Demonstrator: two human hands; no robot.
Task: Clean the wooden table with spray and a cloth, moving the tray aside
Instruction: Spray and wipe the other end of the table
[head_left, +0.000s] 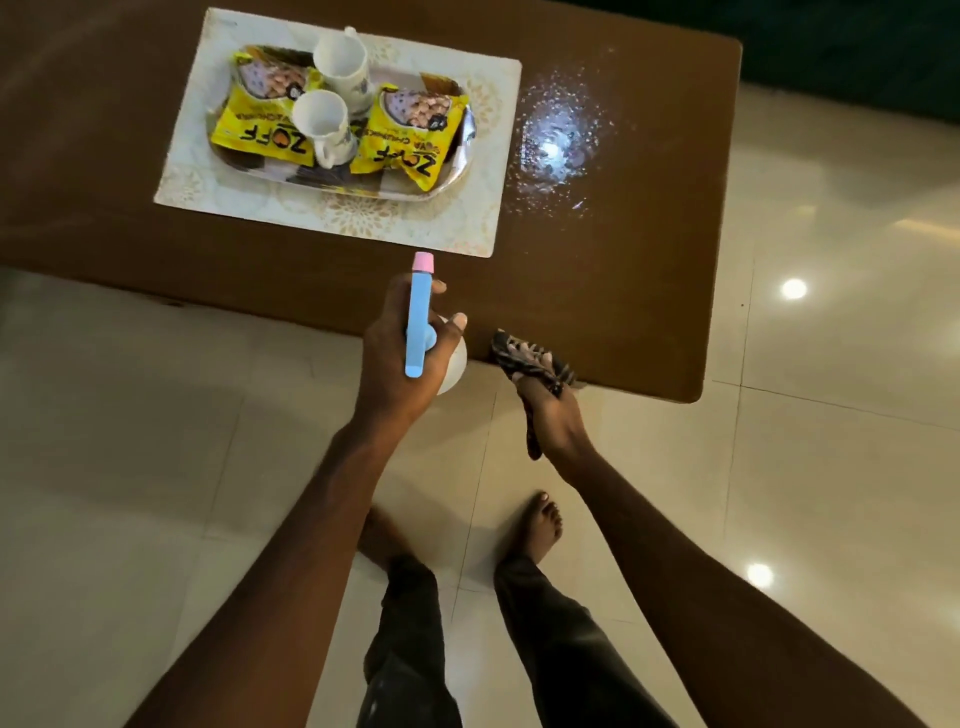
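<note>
So the wooden bench (623, 291) has a cream floral placemat (488, 208) lying toward its far edge, and the tray (460, 174) sits right on top of it. On the tray are two yellow snack packets (410, 135), both reading "ZOFF" in big black letters, upside down from this angle. There's smaller print under the logo but I can't make it out properly. Two white mugs (322, 124) stand between the packets. Just beside the mat, between it and the bench's right edge, is a shiny wet patch of spray droplets (556, 140). The left hand (395, 374) has its grip wrapped round the spray bottle (418, 322), blue head with a pink tip and a white body, held over the bench's near edge and pointing at the mat. The right hand (550, 415) has its grip bunched on a dark patterned cloth (524, 356), which touches the near edge. Bare feet (540, 525) on glossy tile floor (831, 467) below.
</note>
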